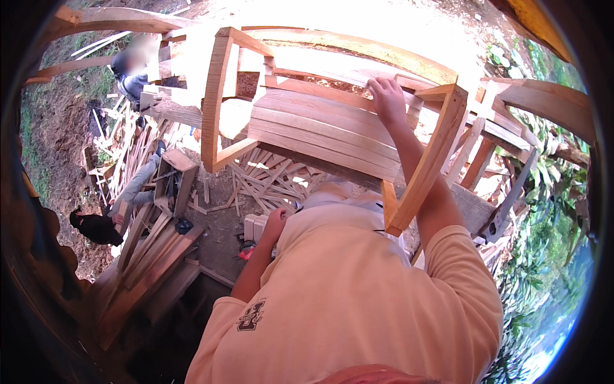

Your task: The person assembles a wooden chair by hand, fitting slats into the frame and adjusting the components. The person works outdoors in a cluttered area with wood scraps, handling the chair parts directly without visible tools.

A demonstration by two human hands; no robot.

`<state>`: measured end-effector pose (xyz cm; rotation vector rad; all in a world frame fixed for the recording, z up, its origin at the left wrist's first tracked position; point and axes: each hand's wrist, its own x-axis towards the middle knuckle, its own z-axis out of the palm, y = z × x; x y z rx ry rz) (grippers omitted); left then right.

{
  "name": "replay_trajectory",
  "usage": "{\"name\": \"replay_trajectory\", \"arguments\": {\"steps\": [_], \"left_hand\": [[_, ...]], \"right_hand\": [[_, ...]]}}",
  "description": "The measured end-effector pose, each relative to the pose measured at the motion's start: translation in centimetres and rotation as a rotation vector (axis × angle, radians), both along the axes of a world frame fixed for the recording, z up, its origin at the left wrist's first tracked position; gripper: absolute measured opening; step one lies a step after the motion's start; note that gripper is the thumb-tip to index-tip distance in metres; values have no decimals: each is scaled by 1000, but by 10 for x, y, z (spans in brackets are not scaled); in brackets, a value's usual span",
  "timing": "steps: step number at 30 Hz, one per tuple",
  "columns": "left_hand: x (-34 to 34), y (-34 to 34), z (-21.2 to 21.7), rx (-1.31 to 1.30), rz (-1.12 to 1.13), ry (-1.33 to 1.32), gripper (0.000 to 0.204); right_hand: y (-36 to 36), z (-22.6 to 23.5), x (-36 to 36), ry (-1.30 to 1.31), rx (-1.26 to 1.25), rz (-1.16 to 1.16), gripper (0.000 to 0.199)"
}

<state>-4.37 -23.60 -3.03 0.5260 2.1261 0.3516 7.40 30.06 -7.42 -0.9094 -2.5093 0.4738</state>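
A pale wooden bench (326, 128) with a slatted seat and square side frames stands tilted in front of me. My right hand (387, 99) reaches across the seat, its fingers curled over a back rail. Its forearm passes behind the right side frame (438, 153). My left hand (275, 224) hangs low beside my shirt, away from the bench, with its fingers curled in. Whatever may be inside those fingers is hidden.
Loose wooden strips (272, 176) litter the ground below the bench. Stacked boards (150, 256) lie at left, near a person in black (96, 228); another person (133, 83) is farther back. A handsaw (508, 201) leans at right, before green plants (550, 211).
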Motion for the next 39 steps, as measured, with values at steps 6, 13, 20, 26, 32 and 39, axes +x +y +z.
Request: {"name": "replay_trajectory", "arguments": {"steps": [6, 13, 20, 26, 32, 39], "left_hand": [[-11, 79, 19, 193, 81, 15, 26], [-63, 237, 65, 529, 24, 376, 16], [-200, 359, -18, 476, 180, 811, 46], [-241, 411, -28, 79, 82, 532, 68], [-246, 407, -36, 12, 51, 551, 69], [-228, 414, -18, 15, 0, 595, 58]], "right_hand": [[-24, 27, 16, 13, 25, -88, 26], [-51, 38, 86, 68, -331, -481, 25], [3, 3, 89, 174, -648, -879, 49], [22, -14, 93, 237, -807, -898, 50], [19, 16, 83, 79, -830, -869, 43], [22, -11, 95, 13, -646, -815, 41]]}}
